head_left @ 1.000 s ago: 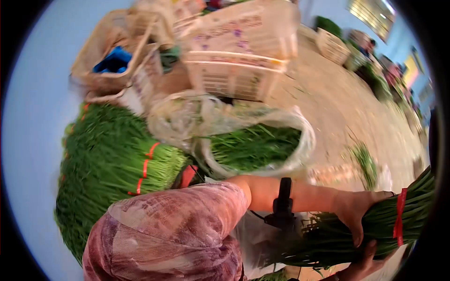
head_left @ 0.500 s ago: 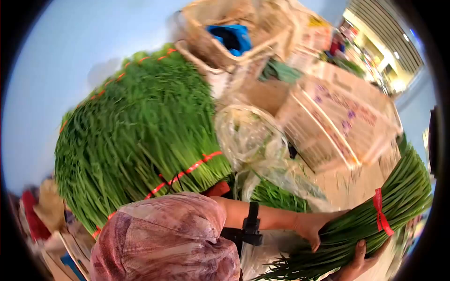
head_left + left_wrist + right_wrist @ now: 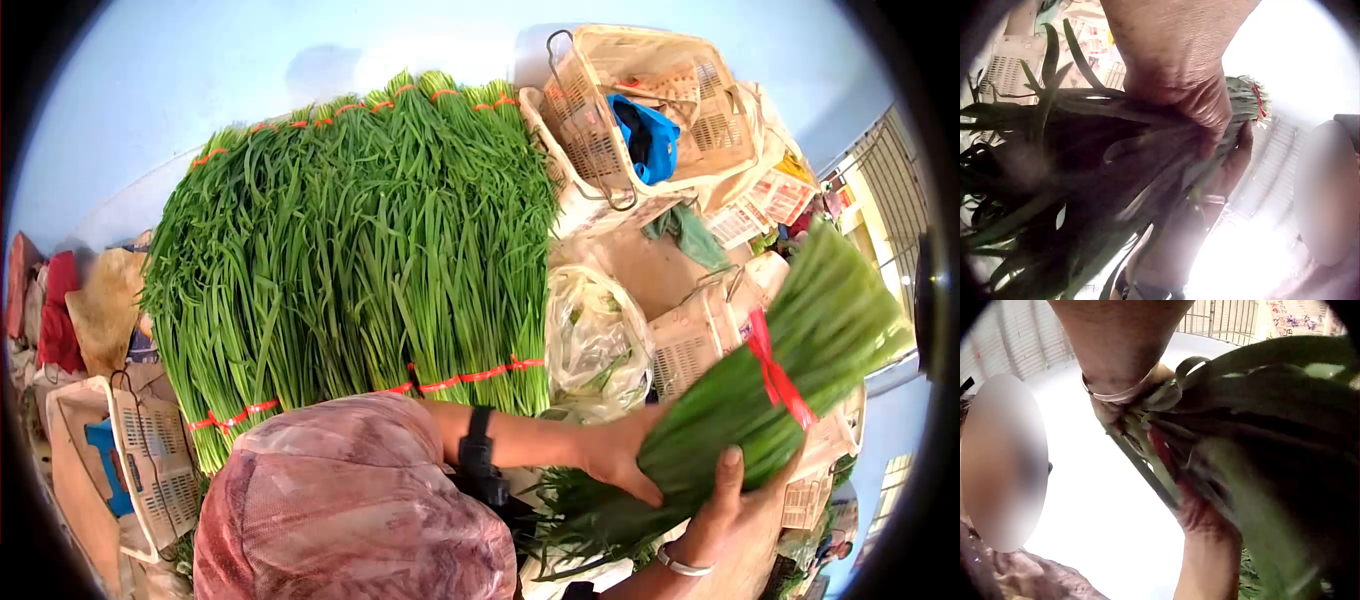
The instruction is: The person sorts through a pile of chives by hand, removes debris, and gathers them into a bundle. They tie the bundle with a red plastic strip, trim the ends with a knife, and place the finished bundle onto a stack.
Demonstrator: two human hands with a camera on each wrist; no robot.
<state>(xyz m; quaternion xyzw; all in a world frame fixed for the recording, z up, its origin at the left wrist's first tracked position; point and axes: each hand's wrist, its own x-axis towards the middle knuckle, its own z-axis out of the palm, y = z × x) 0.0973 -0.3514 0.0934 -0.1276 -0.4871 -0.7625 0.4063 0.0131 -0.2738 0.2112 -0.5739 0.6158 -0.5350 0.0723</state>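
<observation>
In the head view both hands grip a thick bundle of green chives (image 3: pixel 705 410), tied near its stalk end with a red band (image 3: pixel 778 372). My left hand (image 3: pixel 622 455) clasps it from the left and above, toward the leafy end. The right hand (image 3: pixel 722 505), with a bangle at its wrist, holds it from below, its thumb up along the stalks. Loose leaf tips (image 3: pixel 580 525) hang down at the lower left. In the left wrist view, leaves (image 3: pixel 1085 162) spread under the left hand (image 3: pixel 1194 94). Leaves hide most of the right fingers in the right wrist view.
Against the wall at left stands a wide stack of banded chive bundles (image 3: pixel 350 260). A crate with a blue bag inside (image 3: pixel 650 140) stands behind right, beside a clear plastic bag (image 3: pixel 598 335). Another crate (image 3: pixel 125 470) sits at far left.
The head view has swung left, bringing the chive stack to the middle and the crates rightward. Both hands keep hold of the bundle, whose banded end now tilts further up.
</observation>
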